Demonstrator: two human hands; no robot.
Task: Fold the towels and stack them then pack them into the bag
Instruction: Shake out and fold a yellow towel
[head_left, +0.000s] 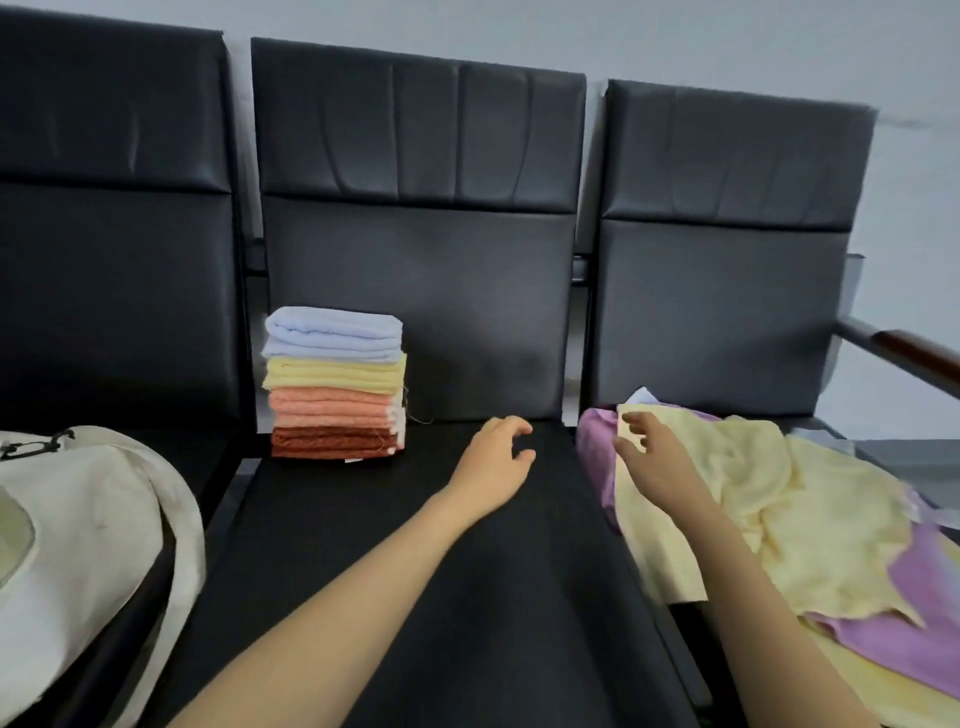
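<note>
We found the step in hand to be the fetching of the next towel for folding.

- A stack of folded towels (335, 384) stood at the rear left of the middle seat (415, 545): pale blue on top, then yellow, peach and rust.
- The unfolded towels lay heaped on the right seat, a yellow towel (779, 519) rumpled over a purple towel (592, 441).
- The bag (78, 519) lay on the left seat, apart from the stack.
- The left grip (493, 457) hovered over the middle seat, fingers loosely curled and holding nothing.
- The right grip (649, 457) was at the near corner of the yellow towel. We could not tell whether the fingers had closed on the cloth.

Recommendations, in our judgement:
- Take the yellow towel by one corner alone, so the purple one is not dragged along.
- Bring the left grip to a second corner and spread the cloth flat on the bare part of the middle seat.
- Match the edges before each fold, and fold to the footprint of the stack.
- Set the towel down squarely, since the stack stood tall and looked liable to lean.
</note>
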